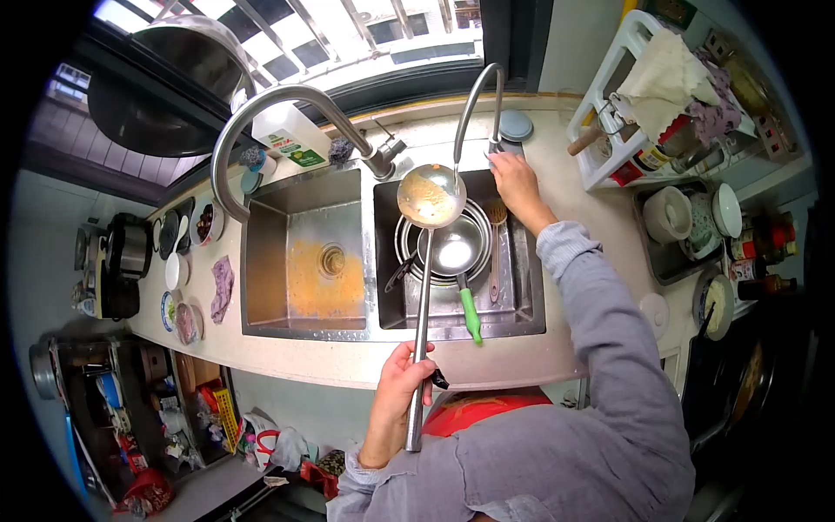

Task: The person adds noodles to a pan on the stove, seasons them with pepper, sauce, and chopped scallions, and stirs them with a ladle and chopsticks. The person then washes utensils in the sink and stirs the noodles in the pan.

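Observation:
My left hand is wrapped round the long metal handle of a ladle. The ladle's bowl, with brownish residue in it, hangs over the right sink basin, under the spout of the thin curved faucet. At the base of that faucet, my right hand has its fingers on the small tap lever. Below the ladle, stacked metal bowls and a strainer or pan with a green handle lie in the basin. A wooden-handled brush leans beside them.
The left basin has orange residue round its drain. A large faucet arches over it. Small bowls and a purple cloth lie on the left counter. At the right stand a white rack and a dish tray.

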`<state>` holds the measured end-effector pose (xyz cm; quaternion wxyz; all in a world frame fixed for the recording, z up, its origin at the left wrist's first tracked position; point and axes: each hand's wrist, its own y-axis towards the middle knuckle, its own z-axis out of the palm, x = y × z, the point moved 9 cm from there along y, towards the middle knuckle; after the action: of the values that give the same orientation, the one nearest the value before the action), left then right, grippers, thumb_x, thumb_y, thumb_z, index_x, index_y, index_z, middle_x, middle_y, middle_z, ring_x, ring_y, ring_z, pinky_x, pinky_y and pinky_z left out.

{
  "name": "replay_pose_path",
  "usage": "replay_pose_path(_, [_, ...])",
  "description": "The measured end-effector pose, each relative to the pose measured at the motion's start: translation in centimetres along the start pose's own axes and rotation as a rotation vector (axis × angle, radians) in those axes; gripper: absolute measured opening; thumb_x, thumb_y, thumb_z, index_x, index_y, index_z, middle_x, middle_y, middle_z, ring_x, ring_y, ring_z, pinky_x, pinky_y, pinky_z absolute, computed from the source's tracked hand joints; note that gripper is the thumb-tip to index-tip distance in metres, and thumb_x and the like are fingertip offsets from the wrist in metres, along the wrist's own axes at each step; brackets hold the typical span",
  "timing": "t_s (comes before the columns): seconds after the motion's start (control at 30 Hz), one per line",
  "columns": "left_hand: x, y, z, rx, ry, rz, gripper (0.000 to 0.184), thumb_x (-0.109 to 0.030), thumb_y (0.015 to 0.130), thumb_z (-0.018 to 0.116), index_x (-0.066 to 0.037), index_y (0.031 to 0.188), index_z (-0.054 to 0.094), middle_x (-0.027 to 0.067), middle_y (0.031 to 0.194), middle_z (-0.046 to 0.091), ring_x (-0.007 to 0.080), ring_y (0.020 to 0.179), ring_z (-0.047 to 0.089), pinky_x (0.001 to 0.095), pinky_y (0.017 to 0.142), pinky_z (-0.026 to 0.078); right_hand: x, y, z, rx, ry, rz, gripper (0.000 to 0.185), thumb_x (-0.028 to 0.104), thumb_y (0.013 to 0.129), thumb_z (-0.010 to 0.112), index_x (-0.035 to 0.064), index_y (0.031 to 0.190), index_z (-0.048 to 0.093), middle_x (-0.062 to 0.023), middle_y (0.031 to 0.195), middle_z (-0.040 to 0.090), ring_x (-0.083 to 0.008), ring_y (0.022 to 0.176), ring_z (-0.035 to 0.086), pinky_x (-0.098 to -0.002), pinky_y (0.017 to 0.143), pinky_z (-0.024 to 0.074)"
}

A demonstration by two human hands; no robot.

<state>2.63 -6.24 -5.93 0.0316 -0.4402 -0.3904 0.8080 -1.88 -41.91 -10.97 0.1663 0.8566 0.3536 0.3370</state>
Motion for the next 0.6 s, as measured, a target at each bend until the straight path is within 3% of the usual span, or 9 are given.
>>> replay_pose_path(0.2, [-0.2,0.4,0.2,-0.033,0.005,0.01,0.027,-0.003,0.075,0.055,0.0,0.1,0.048,0.0044,0.063,0.052,0.0108,0.034,0.044,0.0197,0.032,0.035,0.5,0.7,-0.5,-0.023,-0.233,-0.057,0.011,0.015,0.076,0.058,0.015,0.087,0.061,0.001,0.079,0.058,-0.0215,0.076,0.053,-0.0365,0.066,0.0413])
replay_pose_path(0.6, [0.7,-0.8,-0.6,0.008,-0.029,-0.049,0.025,-0.004,0.075,0.057,0.0,0.099,0.049,0.0045,0.064,0.054,0.0093,0.034,0.044,0.0187,0.032,0.034,0.3,1.3,1.4,0.02,-0.404,-0.141,0.006,0.014,0.076,0.056,0.0135,0.078,0.061,-0.0022,0.076,0.057,-0.0228,0.072,0.054,-0.0373,0.061,0.044])
